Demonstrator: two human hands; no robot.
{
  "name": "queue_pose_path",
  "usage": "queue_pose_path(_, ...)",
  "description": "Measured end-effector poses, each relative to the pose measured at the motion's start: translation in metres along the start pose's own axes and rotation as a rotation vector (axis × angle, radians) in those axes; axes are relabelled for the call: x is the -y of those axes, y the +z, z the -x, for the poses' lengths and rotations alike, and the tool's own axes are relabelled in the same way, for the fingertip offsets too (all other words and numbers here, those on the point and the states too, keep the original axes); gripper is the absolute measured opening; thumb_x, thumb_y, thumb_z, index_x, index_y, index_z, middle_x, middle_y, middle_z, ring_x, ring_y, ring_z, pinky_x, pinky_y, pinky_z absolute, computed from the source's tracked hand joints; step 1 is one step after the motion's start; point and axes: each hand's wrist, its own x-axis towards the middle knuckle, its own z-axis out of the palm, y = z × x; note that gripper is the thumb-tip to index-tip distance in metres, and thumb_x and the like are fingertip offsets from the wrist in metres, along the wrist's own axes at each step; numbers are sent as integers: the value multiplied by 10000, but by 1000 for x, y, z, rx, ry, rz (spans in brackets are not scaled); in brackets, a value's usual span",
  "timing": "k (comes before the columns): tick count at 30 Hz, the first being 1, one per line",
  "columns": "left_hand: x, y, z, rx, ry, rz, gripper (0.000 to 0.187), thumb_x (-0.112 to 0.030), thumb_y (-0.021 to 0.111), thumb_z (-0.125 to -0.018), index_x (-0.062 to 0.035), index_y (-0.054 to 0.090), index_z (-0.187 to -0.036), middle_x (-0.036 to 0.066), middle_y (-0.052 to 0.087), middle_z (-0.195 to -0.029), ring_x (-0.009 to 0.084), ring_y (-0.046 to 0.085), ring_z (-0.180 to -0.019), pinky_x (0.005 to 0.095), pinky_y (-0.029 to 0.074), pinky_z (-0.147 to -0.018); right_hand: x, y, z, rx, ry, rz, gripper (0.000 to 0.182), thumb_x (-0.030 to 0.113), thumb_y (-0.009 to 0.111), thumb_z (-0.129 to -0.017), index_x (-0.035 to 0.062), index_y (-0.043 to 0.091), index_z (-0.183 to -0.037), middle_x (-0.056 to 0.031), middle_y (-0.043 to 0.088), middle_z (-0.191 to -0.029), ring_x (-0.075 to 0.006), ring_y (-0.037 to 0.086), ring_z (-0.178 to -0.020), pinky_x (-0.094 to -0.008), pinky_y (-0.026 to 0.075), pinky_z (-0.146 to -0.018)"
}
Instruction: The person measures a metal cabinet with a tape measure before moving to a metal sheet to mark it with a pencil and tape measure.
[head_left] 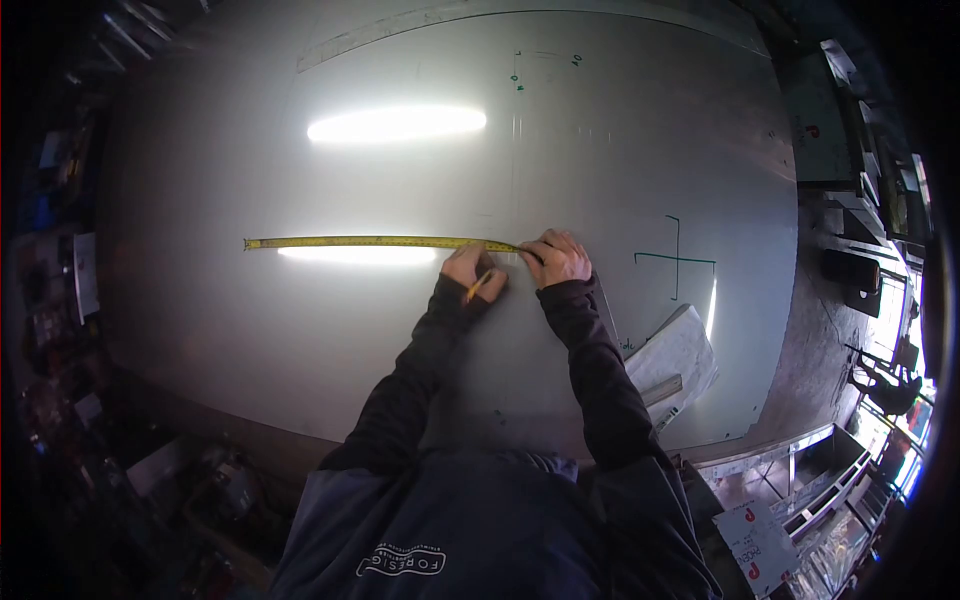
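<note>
A yellow tape measure (370, 241) is stretched across a large grey metal sheet (250, 330), its hooked end lying far to the left. My right hand (556, 258) is closed around the other end of the tape; a case, if there is one, is hidden under the fingers. Close beside it, my left hand (473, 272) touches the tape's lower edge with its fingertips. A yellow pencil (479, 287) sticks out of the left hand's curled fingers, pointing down toward me.
Green marker lines (677, 258) cross on the sheet at right. Crumpled paper (672, 362) and a short flat strip (663, 389) lie near my right forearm. A long strip (380, 37) runs along the far edge. Metal parts (757, 545) stand at lower right.
</note>
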Motion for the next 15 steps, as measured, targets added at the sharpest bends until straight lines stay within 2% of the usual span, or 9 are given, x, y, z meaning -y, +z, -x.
queue_pose_path(1,-4,-5,-4,-1,-1,0,197,-138,678,-701,-8,537,-749,116,594,-696,225,607,-618,320,487,-598,0,0,1,-2,2,-6,73,242,728,-731,199,725,-790,51,603,-815,-164,588,-850,-344,473,-738)
queue_pose_path(3,-7,-18,-10,163,-232,138,214,-155,677,-698,0,535,-741,104,584,-653,196,588,-596,318,476,-591,2,-1,4,3,-2,-14,63,235,727,-732,195,720,-780,49,605,-816,-167,593,-845,-348,480,-737)
queue_pose_path(5,1,-30,5,98,-215,168,216,-161,680,-728,-2,535,-751,98,589,-636,173,581,-598,302,481,-604,3,-4,-3,-22,-22,-22,53,228,726,-733,192,715,-770,46,607,-817,-171,597,-840,-352,486,-737)
queue_pose_path(9,31,-61,80,-222,-139,195,103,-103,637,-838,-9,601,-855,109,638,-725,180,640,-699,293,508,-669,3,-4,3,-40,-13,-61,52,209,716,-736,175,687,-761,33,614,-827,-193,607,-833,-368,502,-732)
queue_pose_path(11,41,-80,124,-411,-129,8,97,-58,623,-828,-15,638,-914,143,641,-781,218,636,-709,307,507,-683,2,-3,4,-69,-40,-77,60,210,708,-743,171,673,-773,28,617,-829,-203,610,-833,-373,505,-730)
queue_pose_path(13,79,-99,175,-506,-98,-128,132,-86,607,-876,-15,649,-978,137,659,-844,206,644,-776,296,509,-708,4,-1,7,-70,-68,46,108,208,682,-761,166,625,-843,7,622,-841,-228,617,-834,-385,508,-721)
queue_pose_path(15,100,-113,223,-635,-413,161,176,-121,560,-929,-7,641,-1035,125,668,-909,193,639,-817,288,512,-717,11,-5,18,-69,-52,81,123,214,662,-780,166,603,-876,-15,632,-836,-249,626,-839,-399,508,-723)
